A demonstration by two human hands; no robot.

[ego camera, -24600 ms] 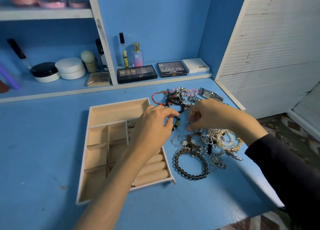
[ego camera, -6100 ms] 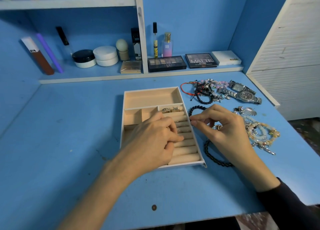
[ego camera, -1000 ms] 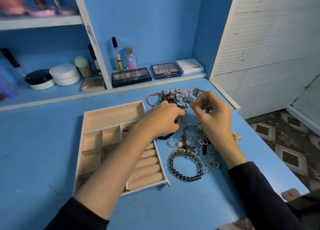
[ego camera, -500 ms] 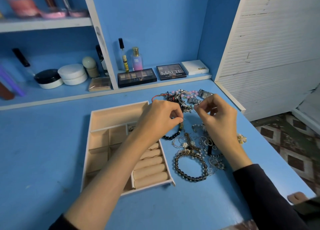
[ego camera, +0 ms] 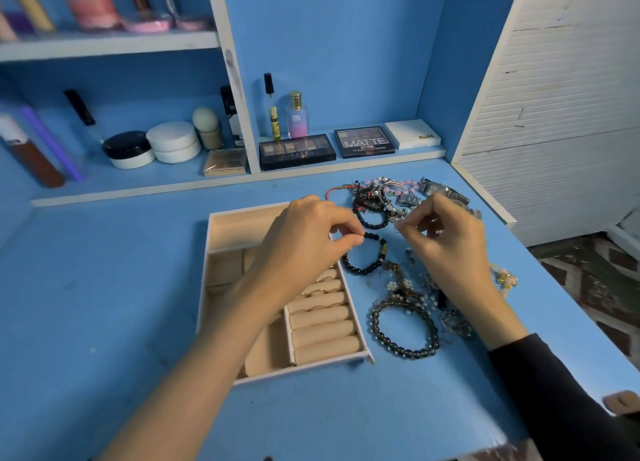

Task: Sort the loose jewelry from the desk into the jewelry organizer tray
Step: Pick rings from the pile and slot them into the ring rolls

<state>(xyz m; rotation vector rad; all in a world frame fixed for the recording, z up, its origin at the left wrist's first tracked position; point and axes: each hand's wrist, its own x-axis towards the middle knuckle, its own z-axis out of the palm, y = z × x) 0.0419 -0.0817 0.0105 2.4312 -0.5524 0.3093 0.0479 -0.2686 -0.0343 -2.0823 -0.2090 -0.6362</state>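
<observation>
The beige jewelry organizer tray [ego camera: 221, 249] lies on the blue desk, with ring rolls on its right side holding a few rings [ego camera: 320, 289]. My left hand [ego camera: 304, 242] hovers over the tray's upper right, thumb and forefinger pinching something too small to make out. My right hand [ego camera: 446, 242] is above the loose jewelry pile [ego camera: 408, 287], fingertips pinching a small silver piece [ego camera: 398, 223]. A black bead bracelet [ego camera: 367, 268] lies between the hands. A larger dark bead bracelet [ego camera: 403, 332] lies nearer me. More bracelets and a watch [ego camera: 440, 192] sit further back.
A low shelf behind the desk holds eyeshadow palettes [ego camera: 298, 151], a perfume bottle [ego camera: 296, 115], cream jars [ego camera: 173, 141] and a white box [ego camera: 412, 134]. A white slatted panel [ego camera: 554, 114] borders the desk's right side. The desk's right edge drops to a patterned floor [ego camera: 588, 280].
The view has shifted slightly, so everything sits a bit further right. Both hands stay over the pile's upper part, still pinching small pieces; the right hand's fingertips have drawn a little away from the left.
</observation>
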